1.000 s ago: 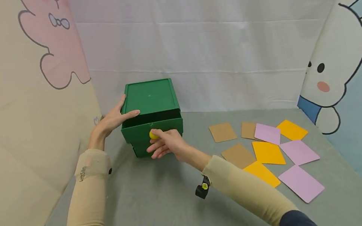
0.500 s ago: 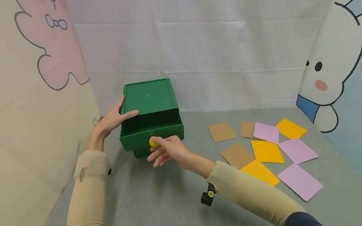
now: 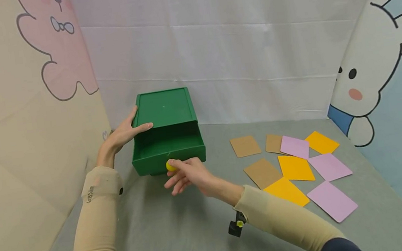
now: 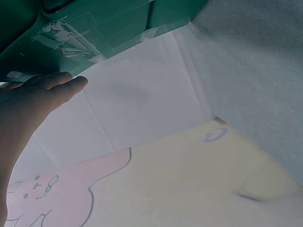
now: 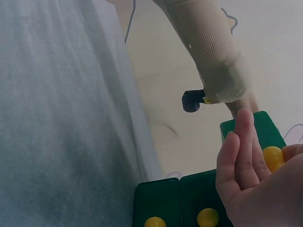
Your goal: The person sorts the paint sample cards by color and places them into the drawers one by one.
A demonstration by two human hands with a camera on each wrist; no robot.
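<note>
A green drawer cabinet [image 3: 164, 107] stands at the back left, its top drawer [image 3: 153, 164] pulled far out. Inside, the visible part of that drawer is bare green. My right hand [image 3: 194, 175] pinches the drawer's round yellow knob [image 3: 170, 165] between thumb and index finger; the other fingers extend below it. The same knob [image 5: 273, 158] shows beside my right hand [image 5: 251, 184] in the right wrist view. My left hand [image 3: 121, 134] rests against the cabinet's left side, straight-fingered, with the thumb along the top's front edge. Clear tape [image 4: 71, 40] covers part of the cabinet's side.
Lower yellow knobs [image 5: 208, 217] sit on shut drawers in the right wrist view. To the right on the grey cloth lie several flat cards: brown [image 3: 245, 146], orange [image 3: 296, 168] and lilac [image 3: 332, 201]. A white curtain [image 3: 233, 54] hangs close behind the cabinet.
The top drawer has slid out toward me, from a narrow gap to wide open, as my right hand drew back with the knob. My left hand has stayed on the cabinet.
</note>
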